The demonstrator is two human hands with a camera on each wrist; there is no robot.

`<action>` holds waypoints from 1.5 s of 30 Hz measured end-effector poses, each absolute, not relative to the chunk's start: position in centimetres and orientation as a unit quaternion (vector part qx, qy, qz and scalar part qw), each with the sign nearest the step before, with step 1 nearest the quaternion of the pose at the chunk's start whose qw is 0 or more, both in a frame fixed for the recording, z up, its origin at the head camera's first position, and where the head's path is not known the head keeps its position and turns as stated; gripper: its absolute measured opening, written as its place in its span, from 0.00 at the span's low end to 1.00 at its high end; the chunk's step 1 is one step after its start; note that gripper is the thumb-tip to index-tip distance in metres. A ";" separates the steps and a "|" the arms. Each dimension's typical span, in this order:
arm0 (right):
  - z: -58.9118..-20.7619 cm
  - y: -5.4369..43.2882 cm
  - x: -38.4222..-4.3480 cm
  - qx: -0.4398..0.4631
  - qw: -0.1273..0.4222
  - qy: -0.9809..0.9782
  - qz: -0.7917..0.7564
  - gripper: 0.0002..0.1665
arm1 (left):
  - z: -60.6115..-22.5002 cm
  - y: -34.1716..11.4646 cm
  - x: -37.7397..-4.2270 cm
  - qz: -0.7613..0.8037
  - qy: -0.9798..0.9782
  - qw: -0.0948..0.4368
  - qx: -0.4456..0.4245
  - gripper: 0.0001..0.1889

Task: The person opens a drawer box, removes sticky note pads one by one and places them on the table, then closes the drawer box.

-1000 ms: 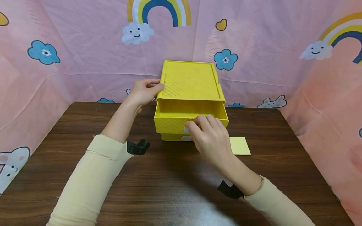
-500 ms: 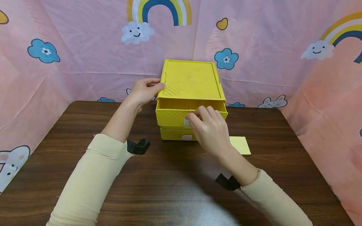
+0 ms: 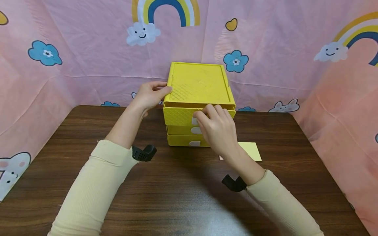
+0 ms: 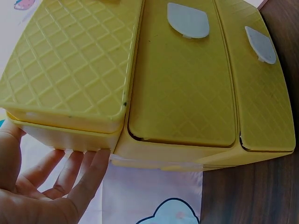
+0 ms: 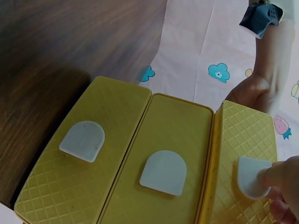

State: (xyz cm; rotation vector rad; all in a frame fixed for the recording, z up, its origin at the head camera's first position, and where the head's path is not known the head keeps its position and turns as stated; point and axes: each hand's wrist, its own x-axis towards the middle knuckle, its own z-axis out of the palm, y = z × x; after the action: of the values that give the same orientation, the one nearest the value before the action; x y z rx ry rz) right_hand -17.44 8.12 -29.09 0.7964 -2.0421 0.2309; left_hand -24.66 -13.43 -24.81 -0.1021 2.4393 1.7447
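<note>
A yellow plastic drawer cabinet [image 3: 200, 83] with three stacked drawers stands at the back of the table. Its top drawer [image 3: 180, 116] juts slightly from the housing, leaving a narrow dark gap under the lid. My right hand [image 3: 217, 131] has its thumb at that drawer's white tab handle [image 5: 250, 175] and its fingers over the front's upper edge. At the cabinet's upper left side rests my left hand [image 3: 150, 95], thumb on the top edge and fingertips against the side wall [image 4: 70, 140]. Below, the middle drawer [image 4: 182, 84] and bottom drawer [image 4: 266, 93] sit flush.
A pale yellow paper pad [image 3: 251, 151] lies on the brown wooden table [image 3: 165, 196], right of the cabinet and partly hidden by my right wrist. Pink printed cloth [image 3: 97, 42] hangs behind and along both sides.
The top drawer has slid back into the cabinet, from well out to nearly in, with my right hand moving along on its handle. My left hand stays in place.
</note>
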 end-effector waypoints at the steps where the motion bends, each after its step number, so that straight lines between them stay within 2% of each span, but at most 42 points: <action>1: -29.1 8.1 -17.5 0.322 0.451 -0.827 0.095 0.09 | -24.8 -13.4 -24.7 0.581 0.810 0.070 -0.034 0.26; 18: -29.0 8.1 -18.8 0.313 0.435 -0.838 0.101 0.07 | -24.9 -13.4 -24.5 0.574 0.815 0.068 -0.037 0.26; 45: -29.3 8.2 -19.5 0.321 0.444 -0.829 0.109 0.07 | -24.9 -13.5 -24.6 0.570 0.819 0.065 -0.031 0.27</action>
State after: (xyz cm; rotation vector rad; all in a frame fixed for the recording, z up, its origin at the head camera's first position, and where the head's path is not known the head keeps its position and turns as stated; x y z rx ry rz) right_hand -19.52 8.19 -29.28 0.7958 -2.0562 0.2714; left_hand -24.64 -13.47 -24.86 -0.0927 2.4701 1.7195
